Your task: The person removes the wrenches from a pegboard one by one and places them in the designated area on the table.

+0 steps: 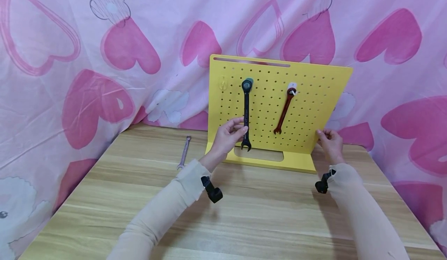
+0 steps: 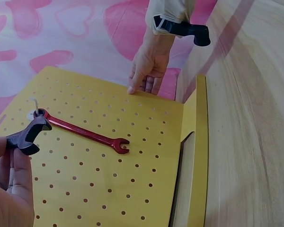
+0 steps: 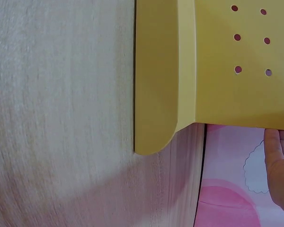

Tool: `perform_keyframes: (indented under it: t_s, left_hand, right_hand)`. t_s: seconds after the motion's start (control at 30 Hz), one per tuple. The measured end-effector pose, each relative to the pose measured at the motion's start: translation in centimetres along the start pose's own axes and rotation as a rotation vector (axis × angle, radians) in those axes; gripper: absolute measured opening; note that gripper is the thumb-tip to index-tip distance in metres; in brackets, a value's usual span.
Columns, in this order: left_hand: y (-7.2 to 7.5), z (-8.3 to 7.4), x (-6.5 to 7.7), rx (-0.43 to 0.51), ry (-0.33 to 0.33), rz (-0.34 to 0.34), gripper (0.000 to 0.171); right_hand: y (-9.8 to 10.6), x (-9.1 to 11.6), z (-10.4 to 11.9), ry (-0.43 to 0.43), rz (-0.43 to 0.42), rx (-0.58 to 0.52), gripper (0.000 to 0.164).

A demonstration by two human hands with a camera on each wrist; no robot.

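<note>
My left hand point(image 1: 227, 137) pinches a black combination wrench point(image 1: 246, 108) low on its shaft, thumb in front. The wrench hangs nearly upright before the yellow pegboard point(image 1: 265, 136), its ring end at a teal hook point(image 1: 250, 80); whether the ring sits on the hook cannot be told. In the left wrist view the black open end point(image 2: 31, 136) stands off the board. My right hand point(image 1: 331, 143) holds the board's right edge, thumb at the front. A red wrench point(image 1: 284, 112) hangs tilted from a white hook point(image 1: 292, 86).
A small silver wrench point(image 1: 184, 153) lies on the wooden table point(image 1: 139, 182), left of the pegboard. A clear hook point(image 1: 223, 83) sits at the board's upper left. Pink heart-patterned cloth point(image 1: 167, 27) hangs close behind the board.
</note>
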State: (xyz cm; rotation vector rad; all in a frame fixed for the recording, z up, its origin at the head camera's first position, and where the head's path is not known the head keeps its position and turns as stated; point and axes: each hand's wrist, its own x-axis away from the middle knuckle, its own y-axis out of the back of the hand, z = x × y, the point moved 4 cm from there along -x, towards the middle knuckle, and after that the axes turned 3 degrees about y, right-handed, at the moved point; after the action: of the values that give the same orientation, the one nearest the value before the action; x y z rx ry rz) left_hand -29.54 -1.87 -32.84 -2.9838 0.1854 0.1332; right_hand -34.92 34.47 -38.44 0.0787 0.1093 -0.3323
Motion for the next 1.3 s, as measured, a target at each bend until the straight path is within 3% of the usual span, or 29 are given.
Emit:
perform_keyframes:
  t_s: [0.7, 1.3]
  left_hand:
    - [2.5, 1.4, 1.3, 0.021, 0.011, -0.022, 0.036]
    - [7.2, 3.0, 2.5, -0.077, 0.104, -0.091, 0.033]
  right_hand:
    - [0.0, -0.1, -0.1, 0.002, 0.011, 0.032, 0.015]
    - [0.0, -0.2, 0.0, -0.022, 0.011, 0.046, 0.019]
